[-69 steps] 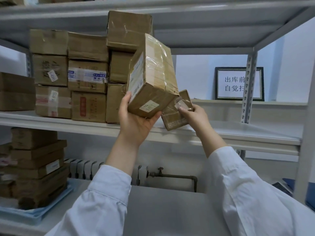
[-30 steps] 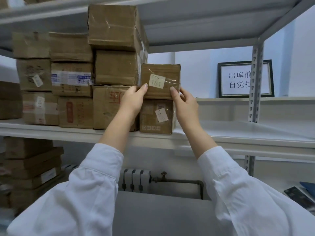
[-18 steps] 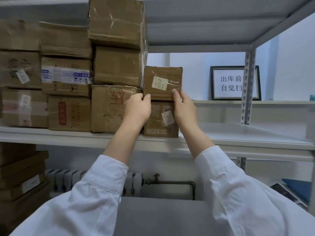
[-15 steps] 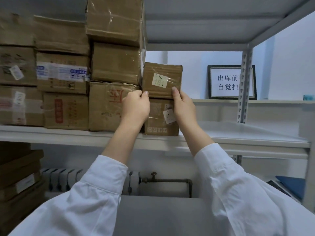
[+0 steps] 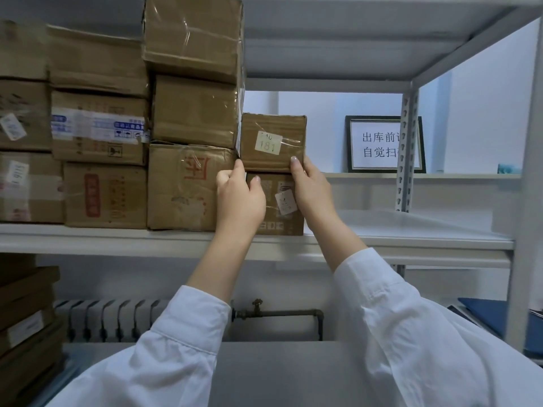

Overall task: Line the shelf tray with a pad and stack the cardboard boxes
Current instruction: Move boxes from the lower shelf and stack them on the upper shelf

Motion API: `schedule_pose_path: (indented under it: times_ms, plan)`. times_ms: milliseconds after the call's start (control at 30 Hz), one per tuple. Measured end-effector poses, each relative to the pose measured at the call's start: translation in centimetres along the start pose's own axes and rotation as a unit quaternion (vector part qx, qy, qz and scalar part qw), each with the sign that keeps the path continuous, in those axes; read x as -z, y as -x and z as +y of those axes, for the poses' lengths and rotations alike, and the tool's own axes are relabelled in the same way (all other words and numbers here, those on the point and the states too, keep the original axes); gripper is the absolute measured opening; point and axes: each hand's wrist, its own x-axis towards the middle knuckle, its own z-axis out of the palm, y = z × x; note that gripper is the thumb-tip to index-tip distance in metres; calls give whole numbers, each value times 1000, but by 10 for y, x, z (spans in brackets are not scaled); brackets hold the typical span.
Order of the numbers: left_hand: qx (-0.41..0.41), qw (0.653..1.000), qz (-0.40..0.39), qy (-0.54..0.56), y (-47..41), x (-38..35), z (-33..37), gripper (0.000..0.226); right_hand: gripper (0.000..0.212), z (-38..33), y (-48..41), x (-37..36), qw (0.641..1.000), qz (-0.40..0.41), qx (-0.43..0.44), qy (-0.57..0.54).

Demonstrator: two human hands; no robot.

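The small box with label 181 point(image 5: 273, 142) sits on top of another small box point(image 5: 279, 204), on the shelf point(image 5: 396, 230) just right of the tall stack point(image 5: 192, 113). My left hand point(image 5: 239, 198) and my right hand point(image 5: 311, 189) press its lower corners with the fingertips; it seems more a light touch than a real grip.
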Motion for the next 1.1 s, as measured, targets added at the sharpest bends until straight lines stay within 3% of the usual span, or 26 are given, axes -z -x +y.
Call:
schedule_pose_path:
  times_ms: [100,300,400,467,567,667,800,967,1100]
  plan:
    - [1,1000,23,3,0,-2,0,57,62,1,2,5,999,-21,-19,-43]
    - [-73,987,145,-2,12,-13,12,39,47,4,19,26,997,29,-13,-66]
    - [-112,982,121,87,18,-21,19,23,21,7,25,40,998,49,27,-43]
    - [-125,972,64,189,27,-29,24,18,16,13,31,54,998,42,44,-32]
    - [-83,951,-45,296,41,-46,29,19,19,22,45,77,999,-9,29,-32]
    - [-21,930,-93,356,54,-65,29,25,16,33,57,100,996,-90,-20,12]
    - [14,919,-84,385,70,-91,22,26,20,59,66,129,977,-175,-85,91]
    - [49,908,7,415,105,-125,9,26,19,100,80,164,968,-172,-134,126]
    - [131,892,1,433,137,-162,-1,29,12,143,93,184,956,-175,-184,145]
